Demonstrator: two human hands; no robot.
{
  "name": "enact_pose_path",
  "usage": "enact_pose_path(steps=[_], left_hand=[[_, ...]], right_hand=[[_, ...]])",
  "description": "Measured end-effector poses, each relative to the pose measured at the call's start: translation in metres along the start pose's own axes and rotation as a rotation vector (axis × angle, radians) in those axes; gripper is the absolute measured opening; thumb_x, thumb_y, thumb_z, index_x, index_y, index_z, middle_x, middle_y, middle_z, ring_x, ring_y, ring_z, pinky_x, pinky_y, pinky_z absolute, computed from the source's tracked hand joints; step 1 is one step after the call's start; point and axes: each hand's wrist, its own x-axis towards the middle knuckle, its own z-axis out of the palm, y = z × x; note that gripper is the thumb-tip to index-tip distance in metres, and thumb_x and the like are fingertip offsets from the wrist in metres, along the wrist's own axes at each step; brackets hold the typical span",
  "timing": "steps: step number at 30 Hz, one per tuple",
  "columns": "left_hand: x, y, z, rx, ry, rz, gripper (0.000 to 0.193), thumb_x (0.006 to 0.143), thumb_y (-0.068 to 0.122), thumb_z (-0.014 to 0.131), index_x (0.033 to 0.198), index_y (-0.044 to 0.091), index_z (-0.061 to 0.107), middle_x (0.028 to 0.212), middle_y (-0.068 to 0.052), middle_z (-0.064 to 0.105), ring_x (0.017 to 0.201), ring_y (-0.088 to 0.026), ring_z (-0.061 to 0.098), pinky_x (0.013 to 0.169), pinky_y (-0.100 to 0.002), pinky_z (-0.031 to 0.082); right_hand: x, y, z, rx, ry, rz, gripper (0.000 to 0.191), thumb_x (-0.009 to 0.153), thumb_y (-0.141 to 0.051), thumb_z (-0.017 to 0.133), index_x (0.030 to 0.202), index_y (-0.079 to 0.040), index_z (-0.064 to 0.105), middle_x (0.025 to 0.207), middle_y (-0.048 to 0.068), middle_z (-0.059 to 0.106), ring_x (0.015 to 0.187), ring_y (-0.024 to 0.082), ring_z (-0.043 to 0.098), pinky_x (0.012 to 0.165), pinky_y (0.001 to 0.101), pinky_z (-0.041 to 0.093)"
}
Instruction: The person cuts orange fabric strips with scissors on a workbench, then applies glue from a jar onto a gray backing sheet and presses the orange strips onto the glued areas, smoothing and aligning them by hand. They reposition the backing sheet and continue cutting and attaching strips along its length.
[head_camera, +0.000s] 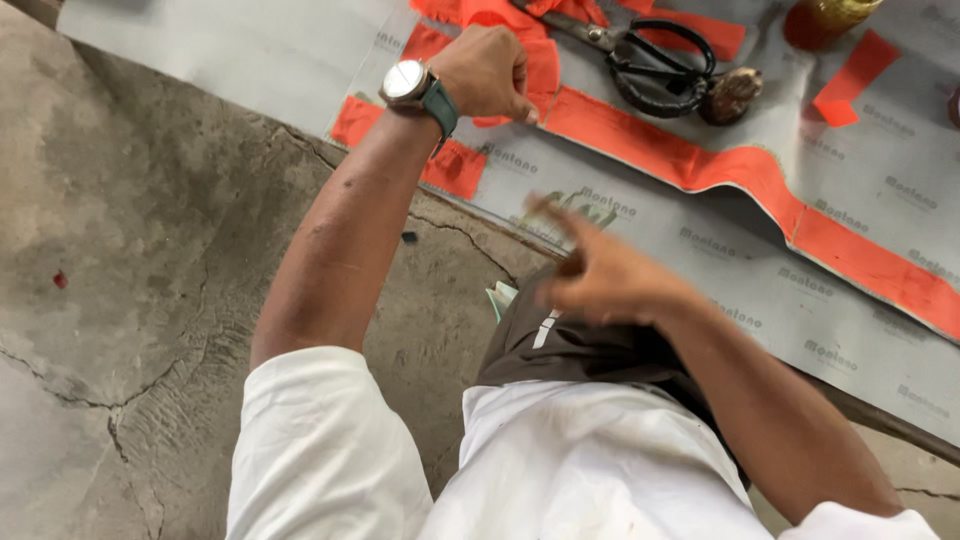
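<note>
My left hand (487, 70), with a wristwatch (408, 80) on a green strap, is closed in a fist over small orange pieces (540, 65) lying on a grey sheet (700, 270). It seems to grip one of these pieces. My right hand (600, 275) hovers blurred above the sheet's near edge with fingers apart and nothing in it. A long orange strip (700, 160) runs across the sheet to the right. Black scissors (660, 65) lie just right of my left hand.
A brown lumpy object (732, 95) sits next to the scissors, and an amber jar (822, 18) stands at the top edge. Another orange scrap (850, 80) lies at the far right. Cracked concrete floor (150, 250) spreads to the left. My dark trousers (570, 345) show below.
</note>
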Motion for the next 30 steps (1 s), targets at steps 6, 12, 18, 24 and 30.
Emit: enact_pose_path(steps=[6,12,18,24,30], left_hand=[[0.000,-0.004,0.001,0.008,0.032,0.026,0.040,0.067,0.033,0.098,0.076,0.002,0.073,0.075,-0.013,0.072,0.070,-0.025,0.071,0.065,-0.038,0.056],[0.002,-0.007,0.001,-0.014,0.044,0.069,0.042,0.067,0.032,0.098,0.078,0.001,0.072,0.074,-0.015,0.072,0.071,-0.026,0.071,0.066,-0.039,0.056],[0.002,-0.009,0.002,-0.048,0.066,0.102,0.037,0.067,0.029,0.097,0.077,0.001,0.073,0.075,-0.015,0.073,0.071,-0.026,0.072,0.067,-0.039,0.056],[0.002,-0.010,0.001,-0.063,0.069,0.077,0.039,0.066,0.029,0.097,0.078,0.002,0.072,0.075,-0.014,0.073,0.070,-0.027,0.072,0.066,-0.039,0.056],[0.001,-0.010,0.001,-0.069,0.052,0.051,0.037,0.067,0.029,0.096,0.077,0.003,0.072,0.075,-0.013,0.073,0.071,-0.026,0.072,0.066,-0.039,0.056]], right_hand=[[0.016,-0.005,-0.002,-0.627,0.165,-0.902,0.117,0.067,-0.014,0.085,0.163,-0.015,0.019,0.111,0.030,0.069,0.098,0.038,0.069,0.089,0.0461,0.054],[0.006,-0.055,0.004,-0.703,-0.001,-0.127,0.103,0.068,-0.013,0.072,0.161,-0.029,0.028,0.098,0.021,0.075,0.098,0.032,0.071,0.094,0.0414,0.053],[0.009,-0.082,0.008,-0.885,0.038,-0.145,0.106,0.066,-0.012,0.076,0.159,-0.030,0.029,0.094,0.026,0.071,0.092,0.040,0.067,0.085,0.0474,0.052],[0.020,-0.088,0.006,-1.052,0.086,-0.141,0.103,0.069,-0.012,0.070,0.161,-0.030,0.028,0.087,0.022,0.072,0.087,0.040,0.068,0.076,0.0510,0.053],[0.024,-0.084,0.006,-1.227,0.086,-0.161,0.096,0.078,-0.013,0.063,0.163,-0.037,0.027,0.085,0.017,0.070,0.082,0.037,0.070,0.067,0.0503,0.055]])
